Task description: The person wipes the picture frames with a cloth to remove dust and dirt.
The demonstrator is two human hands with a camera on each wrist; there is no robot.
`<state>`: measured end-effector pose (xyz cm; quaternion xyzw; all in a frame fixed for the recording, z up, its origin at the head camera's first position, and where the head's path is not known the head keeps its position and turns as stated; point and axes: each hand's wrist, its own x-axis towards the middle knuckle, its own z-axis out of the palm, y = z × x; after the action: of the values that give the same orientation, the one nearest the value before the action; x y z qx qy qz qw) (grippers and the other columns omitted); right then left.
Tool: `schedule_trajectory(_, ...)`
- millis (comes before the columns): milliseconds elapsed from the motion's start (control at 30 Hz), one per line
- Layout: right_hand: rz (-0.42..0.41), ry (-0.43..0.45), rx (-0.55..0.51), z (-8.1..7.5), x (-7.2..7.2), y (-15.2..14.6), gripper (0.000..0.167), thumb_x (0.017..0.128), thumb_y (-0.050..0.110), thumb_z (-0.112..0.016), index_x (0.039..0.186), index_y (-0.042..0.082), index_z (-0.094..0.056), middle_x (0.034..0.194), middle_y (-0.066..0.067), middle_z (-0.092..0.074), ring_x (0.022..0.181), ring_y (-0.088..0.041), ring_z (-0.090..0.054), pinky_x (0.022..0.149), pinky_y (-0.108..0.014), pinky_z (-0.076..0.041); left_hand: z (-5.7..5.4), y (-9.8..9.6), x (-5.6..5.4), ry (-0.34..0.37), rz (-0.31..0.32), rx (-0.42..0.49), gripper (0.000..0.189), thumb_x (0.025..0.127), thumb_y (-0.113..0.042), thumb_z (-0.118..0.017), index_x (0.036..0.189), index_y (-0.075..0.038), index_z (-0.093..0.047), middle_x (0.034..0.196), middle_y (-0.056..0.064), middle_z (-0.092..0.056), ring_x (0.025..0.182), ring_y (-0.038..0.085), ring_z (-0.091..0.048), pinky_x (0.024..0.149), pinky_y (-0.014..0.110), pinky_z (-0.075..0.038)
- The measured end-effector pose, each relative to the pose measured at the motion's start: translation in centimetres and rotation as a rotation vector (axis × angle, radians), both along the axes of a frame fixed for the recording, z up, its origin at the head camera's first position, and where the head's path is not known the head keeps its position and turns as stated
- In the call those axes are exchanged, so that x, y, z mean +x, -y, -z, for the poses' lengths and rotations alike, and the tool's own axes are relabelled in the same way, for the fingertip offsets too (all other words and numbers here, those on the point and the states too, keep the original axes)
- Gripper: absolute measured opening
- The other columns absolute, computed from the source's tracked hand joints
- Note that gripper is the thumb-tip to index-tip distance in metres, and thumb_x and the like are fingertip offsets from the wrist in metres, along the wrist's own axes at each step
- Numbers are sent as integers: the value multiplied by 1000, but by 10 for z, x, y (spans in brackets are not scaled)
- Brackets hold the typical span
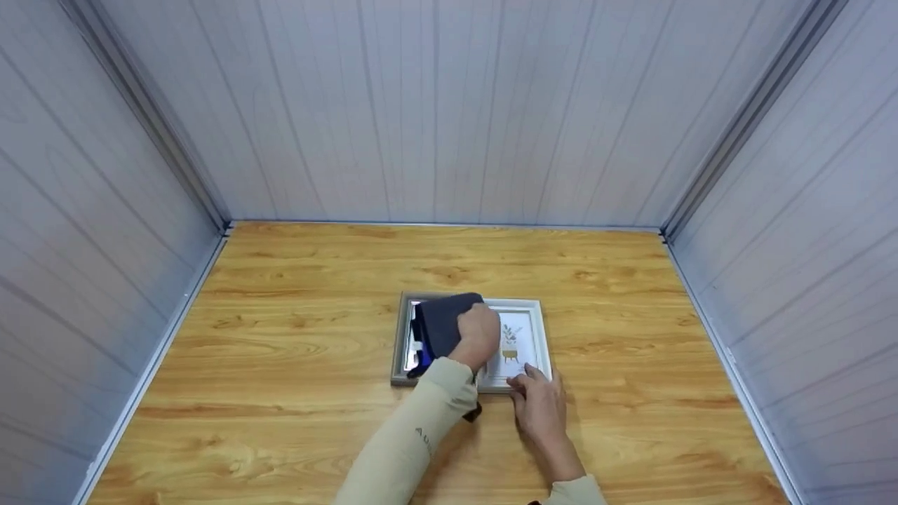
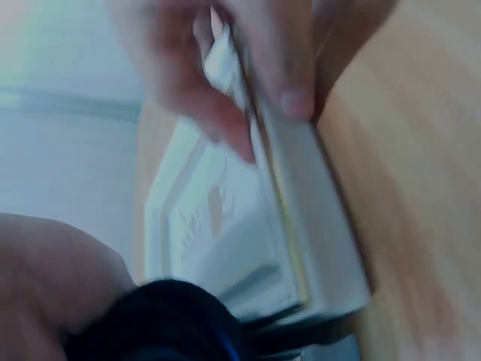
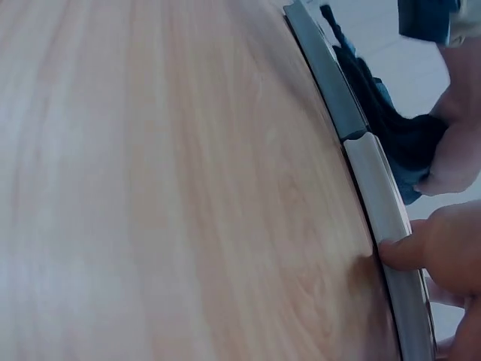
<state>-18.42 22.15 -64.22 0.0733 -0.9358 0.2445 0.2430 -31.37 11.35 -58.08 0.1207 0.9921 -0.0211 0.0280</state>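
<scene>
A hinged-looking double picture frame lies on the table, its grey left panel beside a white right panel. The white panel shows a potted-plant print; the left panel has a shiny, reflective face, mostly covered. Over it my left hand grips a folded dark navy cloth, fingers curled into it. My right hand pinches the white panel's near right corner, thumb against the outer side and fingers over the front. In the right wrist view the cloth hangs from the left hand right at the panels.
The wood-grain table is enclosed by pale panelled walls at the back and both sides. A metal edge strip runs along the left side. My left forearm sleeve crosses in front of the frame.
</scene>
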Motion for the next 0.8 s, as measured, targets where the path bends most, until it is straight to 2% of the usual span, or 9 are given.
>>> schedule_trajectory(167, 17, 20, 10, -1, 3, 0, 20, 69, 1, -84, 83, 14, -76, 108, -18, -69, 105, -47, -58, 101, -63, -31, -1, -2, -13, 55, 36, 48, 24, 101, -22, -52, 103, -8, -71, 102, 10, -63, 86, 23, -66, 70, 38, -55)
schedule_trajectory(267, 17, 19, 17, 0, 4, 2, 19, 69, 2, -84, 83, 13, -75, 108, -18, -69, 104, -45, -60, 100, -64, -31, -3, -4, -17, 101, 67, 55, 24, 99, -23, -54, 105, -7, -71, 103, 12, -63, 89, 24, -65, 71, 39, -55)
schedule_trajectory(500, -25, 60, 17, 1, 3, 9, 15, 74, 3, -80, 86, 11, -76, 106, -17, -70, 103, -35, -64, 99, -66, -28, -6, -9, -20, 168, 57, 141, 22, 96, -22, -59, 105, -6, -71, 103, 13, -65, 93, 27, -65, 72, 40, -55)
schedule_trajectory(667, -50, 26, 51, 1, -1, 8, 15, 72, 2, -80, 83, 11, -77, 102, -16, -71, 97, -34, -66, 93, -64, -36, -3, -16, -19, 191, 137, 232, 21, 96, -19, -57, 97, -3, -70, 99, 14, -66, 88, 28, -66, 70, 39, -55)
schedule_trajectory(800, -77, -8, 54, 1, -4, 9, 13, 71, 5, -81, 79, 14, -75, 91, -7, -72, 85, -39, -62, 76, -53, -45, 3, -24, -18, 207, 209, 236, 24, 99, -18, -50, 105, -2, -67, 105, 14, -64, 89, 27, -64, 71, 38, -54)
